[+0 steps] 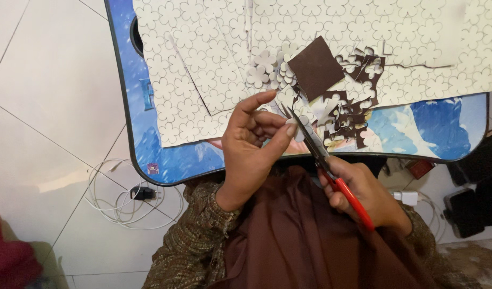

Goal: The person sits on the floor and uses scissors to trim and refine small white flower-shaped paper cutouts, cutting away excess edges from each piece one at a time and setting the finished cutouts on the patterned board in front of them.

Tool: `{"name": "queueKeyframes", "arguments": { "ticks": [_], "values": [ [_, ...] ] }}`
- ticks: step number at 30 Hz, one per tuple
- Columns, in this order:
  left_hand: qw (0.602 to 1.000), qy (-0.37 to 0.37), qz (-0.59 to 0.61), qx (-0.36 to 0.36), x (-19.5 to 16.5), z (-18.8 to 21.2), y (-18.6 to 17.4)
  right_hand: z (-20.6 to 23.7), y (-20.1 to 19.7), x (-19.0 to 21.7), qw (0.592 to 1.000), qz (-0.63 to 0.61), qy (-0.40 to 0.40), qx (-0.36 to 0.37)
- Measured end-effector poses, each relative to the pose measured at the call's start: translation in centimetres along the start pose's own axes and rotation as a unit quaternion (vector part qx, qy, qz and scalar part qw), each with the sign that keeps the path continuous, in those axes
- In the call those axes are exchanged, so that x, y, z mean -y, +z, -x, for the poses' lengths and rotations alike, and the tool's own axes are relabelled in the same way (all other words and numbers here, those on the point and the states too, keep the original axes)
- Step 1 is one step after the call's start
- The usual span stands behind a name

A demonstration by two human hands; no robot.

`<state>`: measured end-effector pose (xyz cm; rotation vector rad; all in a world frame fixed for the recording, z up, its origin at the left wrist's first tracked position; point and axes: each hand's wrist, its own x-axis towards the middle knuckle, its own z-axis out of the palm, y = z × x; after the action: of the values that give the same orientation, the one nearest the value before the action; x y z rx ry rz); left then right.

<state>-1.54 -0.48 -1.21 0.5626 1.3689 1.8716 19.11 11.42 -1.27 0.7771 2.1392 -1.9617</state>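
Note:
My left hand (253, 144) pinches a small white flower cut-out (294, 127) between thumb and fingers, above the near edge of a blue lap table (129, 112). My right hand (363, 192) grips red-handled scissors (331, 171), whose blades point up-left and meet the cut-out. White sheets printed with flower shapes (203, 64) cover the table. A pile of cut flowers (267, 69), a brown square (315, 67) and brown-backed scraps (347, 115) lie just beyond my hands.
A white cable and black charger (141, 192) lie on the tiled floor at the left. Dark objects (473, 206) and a white plug (406, 198) sit at the right. A brown garment (299, 241) covers my lap. Red cloth (5, 257) shows at the bottom left.

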Motion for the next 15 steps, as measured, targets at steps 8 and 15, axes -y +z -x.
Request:
{"name": "queueKeyframes", "arguments": {
  "ticks": [8, 15],
  "values": [
    [0.996, -0.002, 0.074, 0.040, 1.5, 0.9, 0.9, -0.5, 0.5, 1.1, 0.998, -0.066, -0.008, 0.012],
    [0.989, -0.052, 0.140, 0.021, 2.3, 1.5, 1.8, -1.0, 1.6, 0.8, 0.989, -0.143, -0.029, -0.008]
  ]
}}
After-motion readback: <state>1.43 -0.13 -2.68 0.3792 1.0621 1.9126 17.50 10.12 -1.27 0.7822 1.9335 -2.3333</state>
